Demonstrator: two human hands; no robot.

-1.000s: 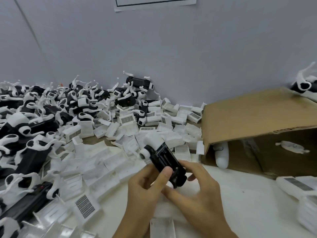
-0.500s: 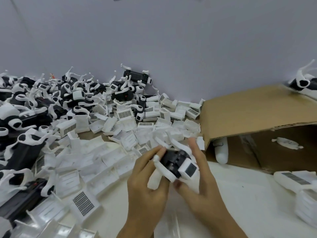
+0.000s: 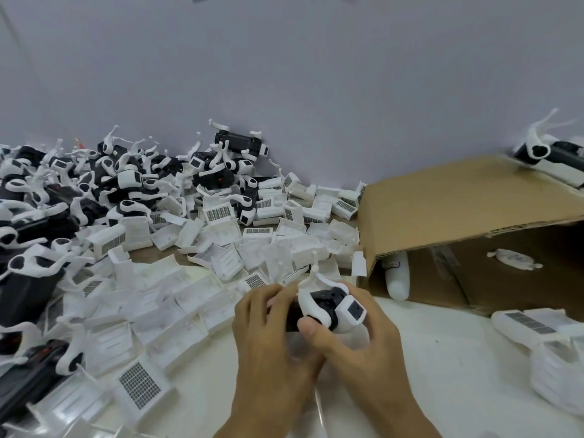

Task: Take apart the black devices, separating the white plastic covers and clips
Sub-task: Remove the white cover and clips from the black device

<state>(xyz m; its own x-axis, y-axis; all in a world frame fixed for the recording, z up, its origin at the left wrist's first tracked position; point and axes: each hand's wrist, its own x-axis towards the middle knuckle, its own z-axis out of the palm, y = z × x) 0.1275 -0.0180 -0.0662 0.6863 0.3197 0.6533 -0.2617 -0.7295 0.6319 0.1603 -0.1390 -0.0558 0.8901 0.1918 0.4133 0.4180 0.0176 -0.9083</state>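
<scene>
The light over my bench is soft, even and cool, giving the wall (image 3: pixel 316 74) a bluish-grey cast. Shadows are faint: only a soft dark patch under my left hand (image 3: pixel 268 336) and right hand (image 3: pixel 357 343), and deeper gloom inside the cardboard box (image 3: pixel 474 200). The white tabletop (image 3: pixel 458 358) glows bright without harsh glare, and the white plastic covers (image 3: pixel 221 245) wash out, losing detail. My wide lens bends the edges, and everything looks slightly smeared and soft, most of all toward the corners and the lower left.
</scene>
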